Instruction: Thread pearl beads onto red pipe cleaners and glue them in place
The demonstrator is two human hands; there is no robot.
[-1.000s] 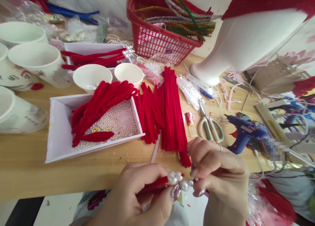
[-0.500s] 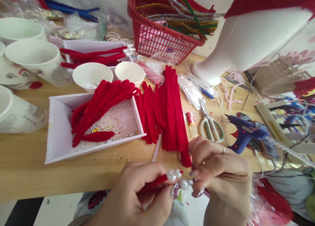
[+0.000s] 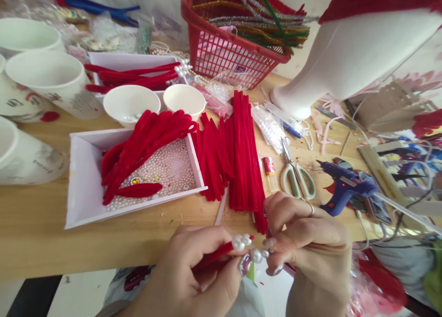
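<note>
Below the table edge, both hands [image 3: 248, 261] pinch a red stem [image 3: 214, 257] with pearls [image 3: 247, 248], its lower end hidden.

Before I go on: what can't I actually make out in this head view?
- Lower end of the red stem: hidden inside the left hand.
- How the pearls are joined: too small, and partly covered by the right hand fingers.
- Contents of the white cup: hidden by its own rim.
- White bust: cut off by the top edge.
</note>
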